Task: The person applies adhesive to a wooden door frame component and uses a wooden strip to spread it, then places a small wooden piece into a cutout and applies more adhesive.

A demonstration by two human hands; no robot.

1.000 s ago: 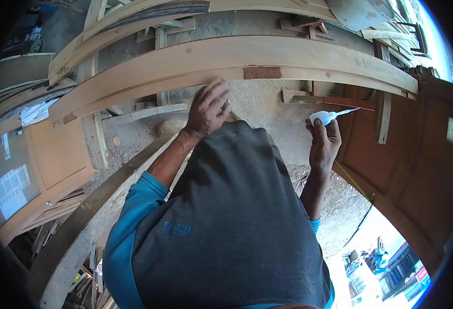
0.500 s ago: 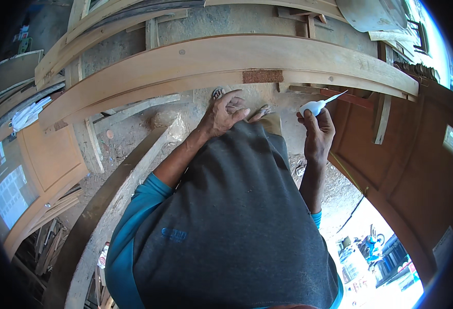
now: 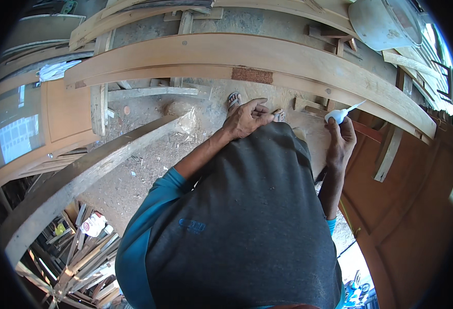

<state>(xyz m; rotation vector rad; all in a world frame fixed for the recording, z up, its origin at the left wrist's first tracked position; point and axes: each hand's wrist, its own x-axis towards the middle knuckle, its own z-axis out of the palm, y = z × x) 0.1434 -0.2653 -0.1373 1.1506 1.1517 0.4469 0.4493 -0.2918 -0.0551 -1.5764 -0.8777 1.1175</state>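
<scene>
My right hand (image 3: 341, 139) holds a small white squeeze bottle (image 3: 339, 114) with a thin nozzle aimed up and right, toward the lower edge of a long curved wooden arch piece (image 3: 195, 54). A rough brown patch (image 3: 252, 75) sits on that arch's front face. My left hand (image 3: 247, 117) hangs in front of my dark grey shirt with its fingers loosely curled and nothing in it, just below the arch. My sandalled foot (image 3: 233, 99) shows on the dusty floor beyond it.
A second curved beam (image 3: 82, 172) runs diagonally at the left. A wooden door panel with glass (image 3: 41, 123) lies at far left, reddish-brown panels (image 3: 406, 206) at right. Scrap sticks (image 3: 82, 257) pile at lower left. A grey bucket (image 3: 383, 23) stands top right.
The view has shifted so the arch sits higher. My left hand dropped away from the arch and curled. My right hand with the bottle moved right and slightly lower.
</scene>
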